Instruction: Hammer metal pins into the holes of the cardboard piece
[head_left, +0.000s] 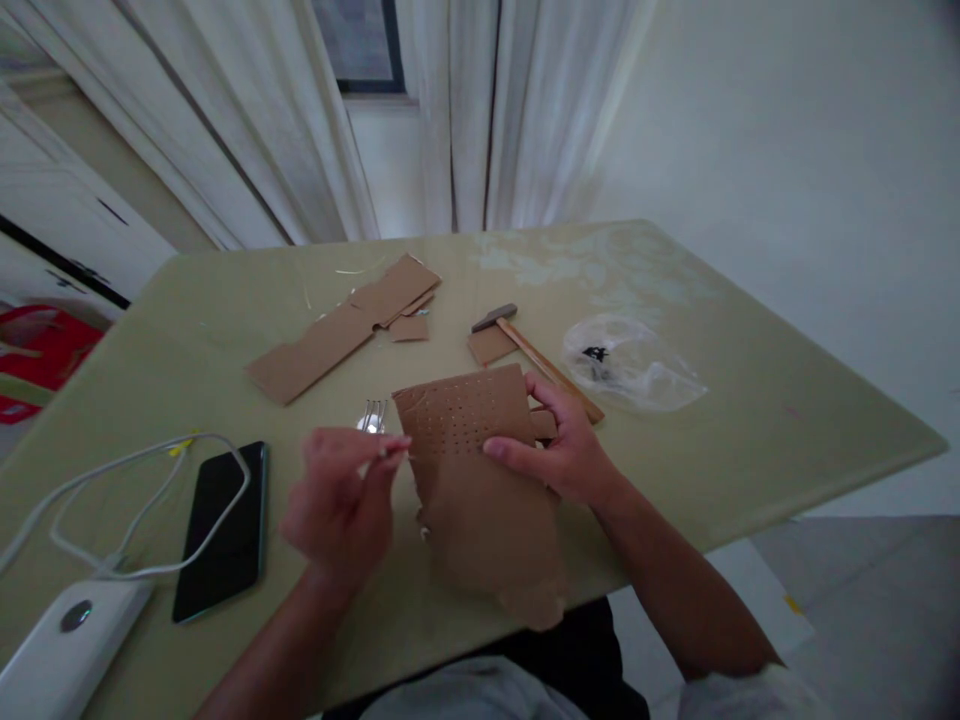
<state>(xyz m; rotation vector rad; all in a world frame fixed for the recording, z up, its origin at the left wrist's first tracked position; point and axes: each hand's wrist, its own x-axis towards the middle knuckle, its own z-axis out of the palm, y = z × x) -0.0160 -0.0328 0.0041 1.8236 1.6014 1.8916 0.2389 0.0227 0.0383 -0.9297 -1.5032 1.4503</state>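
A torn brown cardboard sheet, punched with rows of small holes in its upper half, lies at the table's near edge and overhangs it. My right hand presses on its right side, thumb on the holed area. My left hand pinches a thin metal fork by the handle, its tines pointing away just left of the sheet's top corner. Whether the fork touches the sheet I cannot tell.
A hammer with a wooden handle rests on a cardboard scrap behind the sheet. A long cardboard strip lies further left. A clear plastic bag sits right. A black phone, white cable and white power bank occupy the near left of the pale green table.
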